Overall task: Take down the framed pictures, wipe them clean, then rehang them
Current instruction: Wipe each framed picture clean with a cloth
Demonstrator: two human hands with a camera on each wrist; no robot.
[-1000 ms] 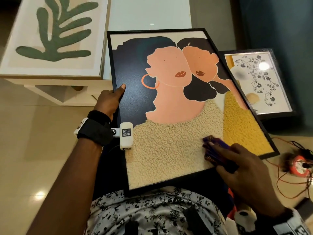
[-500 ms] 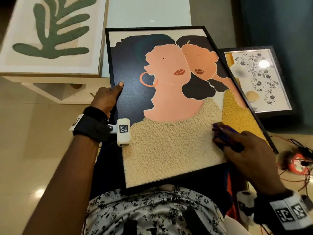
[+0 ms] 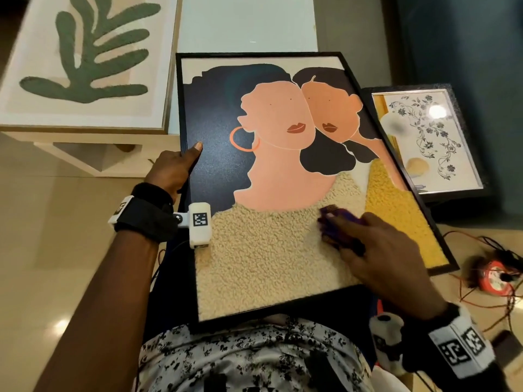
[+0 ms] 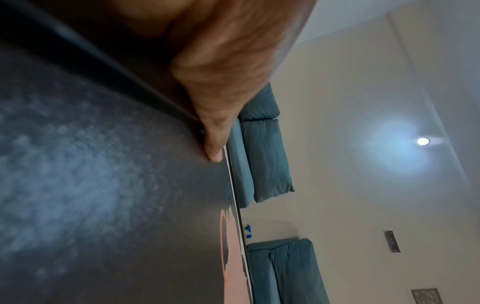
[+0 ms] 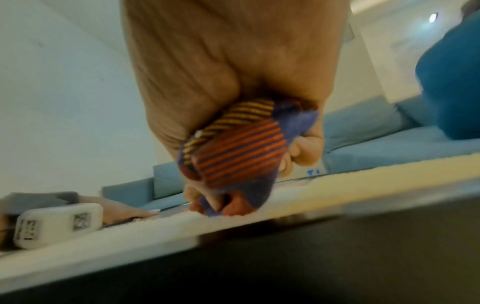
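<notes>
Left hand (image 3: 169,171): clamped on portrait frame (image 3: 181,108) edge, thumb on glass, steadying it across lap. Right hand (image 3: 387,258): bunched round striped cloth (image 3: 336,222), pressed to glass, wiping lower half.

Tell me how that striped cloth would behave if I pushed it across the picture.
The cloth looks soft and floppy, since it bunches up in the right hand. It probably weighs little. It may drag rather than glide, as it looks knitted, though the picture could be glazed.
</notes>
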